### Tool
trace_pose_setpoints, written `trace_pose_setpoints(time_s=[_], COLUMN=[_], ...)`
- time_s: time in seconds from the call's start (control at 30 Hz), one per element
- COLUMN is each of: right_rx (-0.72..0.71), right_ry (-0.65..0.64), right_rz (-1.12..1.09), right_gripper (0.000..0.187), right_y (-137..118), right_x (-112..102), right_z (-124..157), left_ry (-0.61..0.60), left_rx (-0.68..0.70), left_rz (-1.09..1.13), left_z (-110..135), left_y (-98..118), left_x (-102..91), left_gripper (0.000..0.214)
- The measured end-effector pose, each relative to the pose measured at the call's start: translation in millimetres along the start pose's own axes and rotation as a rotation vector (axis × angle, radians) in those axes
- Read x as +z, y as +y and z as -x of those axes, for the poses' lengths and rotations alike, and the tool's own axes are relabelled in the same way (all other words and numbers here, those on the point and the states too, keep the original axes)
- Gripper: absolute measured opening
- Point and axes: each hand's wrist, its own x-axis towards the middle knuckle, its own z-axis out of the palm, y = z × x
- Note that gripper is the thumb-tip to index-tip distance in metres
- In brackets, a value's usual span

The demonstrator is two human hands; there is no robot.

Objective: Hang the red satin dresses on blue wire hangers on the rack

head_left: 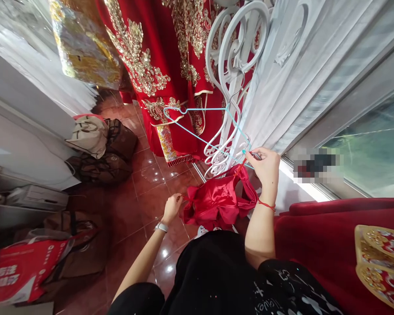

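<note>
My right hand [265, 165] is closed on the end of a light blue wire hanger [200, 117] and a strap of a shiny red satin garment [218, 201]. The hanger's hook rests on a white ornate metal stand [231, 65]. My left hand [172, 208] pinches the left edge of the red garment, pulling it out. The garment droops between both hands above the tiled floor. A watch sits on my left wrist and a red string on my right wrist.
A red dress with gold embroidery [157, 52] hangs behind the stand. White curtains [302, 65] and a window are at right. Bags [98, 148] lie on the floor at left, a red shopping bag [22, 271] lower left. A red embroidered fabric [348, 249] lies at right.
</note>
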Motion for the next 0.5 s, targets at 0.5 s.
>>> trace_pose_setpoints(time_s=[0.5], right_rx=[-0.212], right_ry=[0.326], right_rz=[0.233], right_gripper=[0.018], right_y=[34], right_x=[10], right_z=[-28], left_ry=[0.169], left_rx=[-0.040], left_rz=[0.449], left_z=[-32], left_y=[51], left_x=[-54.8], left_gripper=[0.020])
